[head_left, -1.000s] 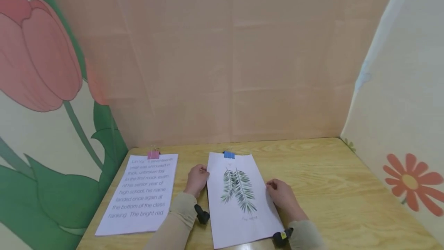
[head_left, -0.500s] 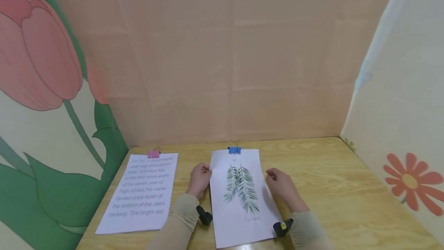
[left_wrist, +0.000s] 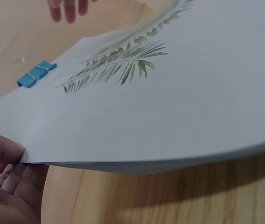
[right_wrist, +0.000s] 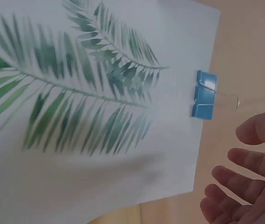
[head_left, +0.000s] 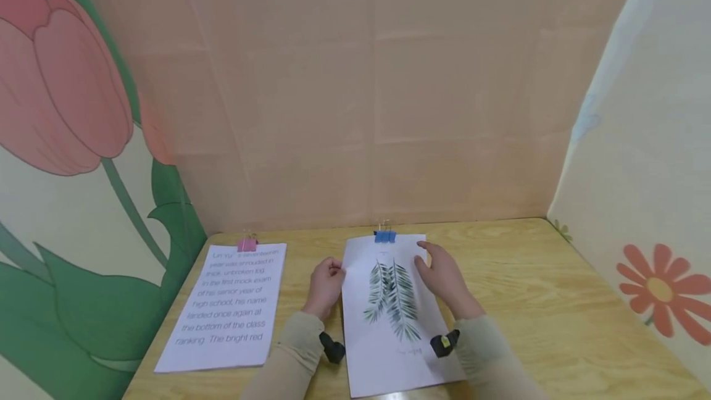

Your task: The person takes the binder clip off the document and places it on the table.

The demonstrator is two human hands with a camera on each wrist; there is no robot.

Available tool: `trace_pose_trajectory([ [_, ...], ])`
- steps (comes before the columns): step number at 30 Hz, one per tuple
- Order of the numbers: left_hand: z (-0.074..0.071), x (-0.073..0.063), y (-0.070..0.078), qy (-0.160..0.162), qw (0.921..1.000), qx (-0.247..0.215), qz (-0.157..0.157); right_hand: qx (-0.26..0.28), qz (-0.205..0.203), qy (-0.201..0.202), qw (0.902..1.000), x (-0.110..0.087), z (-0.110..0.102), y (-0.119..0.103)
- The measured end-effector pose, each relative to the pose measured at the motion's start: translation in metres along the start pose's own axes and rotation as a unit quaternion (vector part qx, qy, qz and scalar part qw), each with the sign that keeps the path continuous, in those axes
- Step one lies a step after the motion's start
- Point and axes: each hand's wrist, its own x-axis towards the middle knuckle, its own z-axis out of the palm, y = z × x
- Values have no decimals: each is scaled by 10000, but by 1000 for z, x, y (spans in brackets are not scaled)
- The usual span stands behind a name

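Note:
A stack of paper printed with green palm fronds carries a blue binder clip on its far edge. My left hand pinches the stack's left edge between thumb and fingers; in the left wrist view that edge is raised off the wood. Over at the far right corner, my right hand is apart from the blue clip, its fingers spread and holding nothing. The right wrist view has the right hand just beyond the sheet's edge, close to the clip's wire handle.
To the left lies a second stack of paper, printed with large text and held by a pink binder clip. A wooden table bears both stacks. Behind it hangs a tan cloth backdrop, with painted walls at either side.
The palm-printed stack has shifted right and away from me with my left hand. My right hand has left the stack's right edge and moved up towards the blue clip, its fingers opening.

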Motion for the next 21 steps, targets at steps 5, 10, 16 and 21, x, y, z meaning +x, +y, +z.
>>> trace_pose_trajectory([
  [5, 1, -3, 2, -78, 9999, -103, -25, -22, -40, 17, 10000, 7, -2, -9],
  [10, 3, -6, 5, -121, 9997, -198, 70, 3, -88, 65, 9999, 13, -5, -20],
  [16, 7, -8, 7, -125, 9991, -294, 271, 189, -530, 344, 9978, 22, -11, -34],
  [21, 10, -10, 8, -189, 9986, -340, 354, 225, -520, 288, 9980, 29, -13, -39],
])
